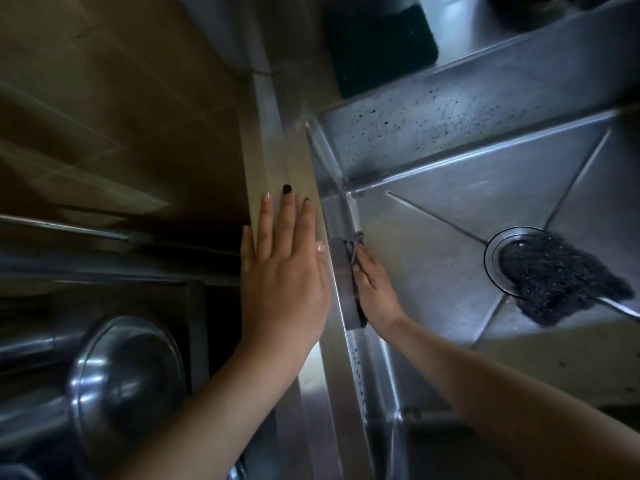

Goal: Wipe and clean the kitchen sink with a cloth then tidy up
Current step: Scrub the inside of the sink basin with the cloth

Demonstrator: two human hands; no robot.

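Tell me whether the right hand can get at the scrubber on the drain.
Probably yes: the right hand presses the cloth on the sink wall, and only bare floor separates it from the scrubber.

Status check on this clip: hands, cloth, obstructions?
Left hand flat on sink rim. Right hand presses grey cloth against sink wall. Dark scrubber lies over drain.
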